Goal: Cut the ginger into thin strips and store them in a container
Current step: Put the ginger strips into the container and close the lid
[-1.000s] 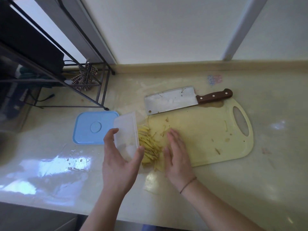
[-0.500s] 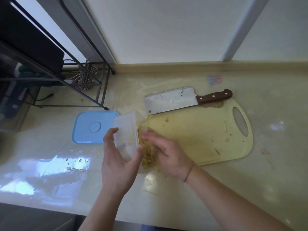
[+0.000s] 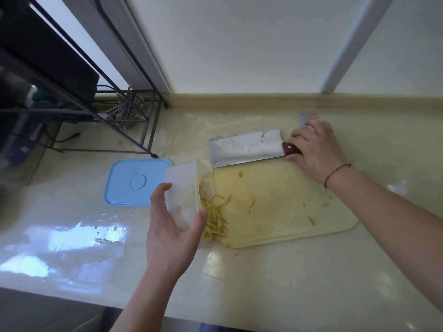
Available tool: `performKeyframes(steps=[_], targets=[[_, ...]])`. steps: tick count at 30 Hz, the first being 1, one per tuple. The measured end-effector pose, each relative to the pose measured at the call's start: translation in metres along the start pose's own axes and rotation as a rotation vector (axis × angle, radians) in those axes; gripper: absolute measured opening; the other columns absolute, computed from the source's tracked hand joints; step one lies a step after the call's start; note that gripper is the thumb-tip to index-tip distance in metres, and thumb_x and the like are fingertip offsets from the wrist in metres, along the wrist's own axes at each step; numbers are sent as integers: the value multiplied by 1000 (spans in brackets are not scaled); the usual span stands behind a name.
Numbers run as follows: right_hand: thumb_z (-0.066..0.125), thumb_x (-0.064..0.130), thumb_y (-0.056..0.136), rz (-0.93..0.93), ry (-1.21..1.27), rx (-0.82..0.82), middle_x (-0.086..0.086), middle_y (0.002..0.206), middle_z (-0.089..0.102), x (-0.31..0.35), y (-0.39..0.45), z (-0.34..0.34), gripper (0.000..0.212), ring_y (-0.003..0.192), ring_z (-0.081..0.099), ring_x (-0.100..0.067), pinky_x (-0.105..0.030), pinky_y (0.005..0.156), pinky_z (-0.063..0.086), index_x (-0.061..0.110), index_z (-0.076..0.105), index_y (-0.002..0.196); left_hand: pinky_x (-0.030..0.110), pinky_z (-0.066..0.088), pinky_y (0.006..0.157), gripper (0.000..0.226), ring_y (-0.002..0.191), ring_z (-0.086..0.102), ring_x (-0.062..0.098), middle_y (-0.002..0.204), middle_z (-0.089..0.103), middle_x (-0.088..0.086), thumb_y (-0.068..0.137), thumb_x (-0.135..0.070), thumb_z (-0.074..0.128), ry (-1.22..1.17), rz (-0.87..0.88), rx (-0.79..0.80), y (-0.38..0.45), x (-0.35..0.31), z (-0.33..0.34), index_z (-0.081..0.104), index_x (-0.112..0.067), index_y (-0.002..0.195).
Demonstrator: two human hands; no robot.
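— What changed just now?

— Your right hand (image 3: 316,149) has left the pile of pale yellow ginger strips (image 3: 214,216) and gone to the far edge of the cream plastic cutting board (image 3: 287,212), fingers closed around the brown wooden handle of the steel cleaver (image 3: 244,148).

— And the strips?

— At the board's left edge, against the mouth of the tilted clear plastic container (image 3: 183,195) your left hand (image 3: 172,233) grips. Probably you'll scrape them in with the blade; the blue lid (image 3: 134,183) lies left of the board.

Board's middle (image 3: 275,202) lies open; cleaver (image 3: 244,148) bounds its far edge, container (image 3: 183,190) its left.
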State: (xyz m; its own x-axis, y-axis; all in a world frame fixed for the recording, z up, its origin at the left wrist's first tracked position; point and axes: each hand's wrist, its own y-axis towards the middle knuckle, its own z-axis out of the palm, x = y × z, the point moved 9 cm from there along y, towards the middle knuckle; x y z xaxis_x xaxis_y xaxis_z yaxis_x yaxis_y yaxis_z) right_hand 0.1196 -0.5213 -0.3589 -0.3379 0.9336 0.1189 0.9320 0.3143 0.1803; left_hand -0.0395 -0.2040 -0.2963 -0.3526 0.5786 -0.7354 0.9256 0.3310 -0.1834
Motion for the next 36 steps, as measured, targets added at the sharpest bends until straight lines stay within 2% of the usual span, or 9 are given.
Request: performKeyframes(steps=[5, 10, 12, 14, 19, 23, 27, 30, 36], targets=[[44, 47, 99, 14, -19, -143, -16, 97, 70, 17, -36, -62, 50, 83, 63, -37, -42, 72, 43, 4, 68, 94, 33, 34, 85, 80, 104, 41, 2, 132, 34, -22, 65, -66, 58, 20, -16, -5, 1, 2, 1, 28, -44, 136], [37, 75, 98, 622, 735, -41, 1, 52, 54, -31, -137, -85, 71, 43, 51, -13, -22, 44, 37, 10, 55, 74, 34, 34, 85, 85, 105, 41, 7, 131, 33, -21, 61, -70, 54, 24, -17, -17, 1, 3, 0, 28, -43, 137], [40, 66, 99, 877, 957, -19, -1, 45, 46, -45, -181, -74, 71, 31, 37, -8, -17, 32, 27, 0, 53, 78, 34, 33, 85, 84, 103, 41, 7, 131, 33, -20, 63, -68, 57, 20, -21, -14, 1, 2, 0, 28, -42, 138], [40, 54, 100, 1019, 1032, 55, -2, 46, 44, -48, -213, -60, 58, 27, 33, -8, -12, 31, 23, 1, 54, 81, 33, 33, 85, 83, 102, 40, 6, 131, 34, -19, 64, -66, 57, 19, -21, -14, 0, 0, 0, 28, -41, 138], [35, 107, 62, 994, 870, 155, 1, 55, 62, -46, -244, -40, 90, 35, 51, -11, -14, 34, 33, 29, 68, 89, 32, 33, 84, 85, 101, 38, 1, 131, 33, -21, 62, -69, 55, 12, -25, -17, -2, -4, 1, 30, -41, 138], [58, 54, 101, 954, 737, 176, 16, 54, 64, -26, -239, -34, 37, 44, 58, -12, -20, 47, 41, 29, 62, 74, 32, 33, 84, 86, 93, 35, -10, 131, 35, -19, 61, -71, 53, 2, -27, -21, -2, -6, 0, 30, -40, 137], [42, 72, 79, 940, 740, 223, 31, 53, 60, 11, -232, -21, 43, 49, 51, -11, -27, 55, 39, 33, 57, 74, 31, 34, 83, 83, 99, 43, 7, 130, 37, -18, 63, -68, 55, 15, -34, -18, -3, -6, 0, 30, -41, 137], [57, 46, 100, 895, 786, 244, 27, 50, 60, 42, -225, -9, 24, 40, 52, -7, -20, 51, 41, 33, 60, 80, 31, 35, 81, 83, 96, 45, 4, 129, 39, -17, 60, -70, 53, -7, -22, -16, -3, -6, 0, 30, -43, 135], [55, 21, 105, 823, 991, 348, -1, 47, 57, 116, -202, 2, 18, 31, 52, -18, -23, 37, 40, 23, 65, 90, 30, 34, 79, 74, 90, 35, -41, 123, 42, -17, 71, -50, 63, -44, -28, -8, -3, -7, 1, 32, -38, 137]])
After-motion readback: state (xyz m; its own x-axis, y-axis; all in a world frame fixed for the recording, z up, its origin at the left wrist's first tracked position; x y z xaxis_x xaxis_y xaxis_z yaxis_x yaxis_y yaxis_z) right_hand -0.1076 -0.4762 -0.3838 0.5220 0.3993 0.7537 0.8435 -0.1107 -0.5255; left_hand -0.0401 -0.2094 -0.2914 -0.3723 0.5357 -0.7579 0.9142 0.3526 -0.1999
